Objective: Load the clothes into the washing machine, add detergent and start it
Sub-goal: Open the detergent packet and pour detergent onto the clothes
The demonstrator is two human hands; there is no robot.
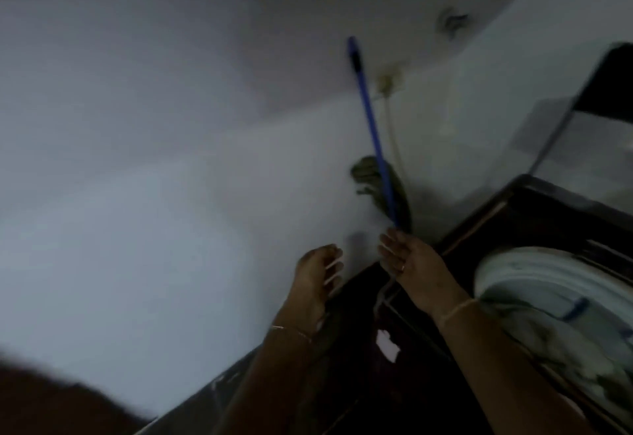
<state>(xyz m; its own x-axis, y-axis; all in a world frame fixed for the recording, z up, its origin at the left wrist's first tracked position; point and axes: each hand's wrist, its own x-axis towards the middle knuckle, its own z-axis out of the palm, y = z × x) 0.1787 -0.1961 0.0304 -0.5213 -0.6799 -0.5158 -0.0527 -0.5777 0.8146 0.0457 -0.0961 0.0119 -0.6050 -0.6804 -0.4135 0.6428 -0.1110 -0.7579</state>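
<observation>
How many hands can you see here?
2. The left hand reaches toward the wall; the right hand is beside it, near the washing machine's open drum. Both look empty.

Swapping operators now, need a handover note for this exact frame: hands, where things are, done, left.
Left hand: empty, fingers loosely curled, over the machine's left edge by the wall.
Right hand: open, empty, near the back left corner of the washing machine.
Lid is up; clothes already lie in the drum.
A blue-handled mop leans in the corner behind, not part of the job.
Done: some loading, at least. Left: detergent (none in view), close the lid, start. The frame is blurred, so the controls cannot be read.
</observation>
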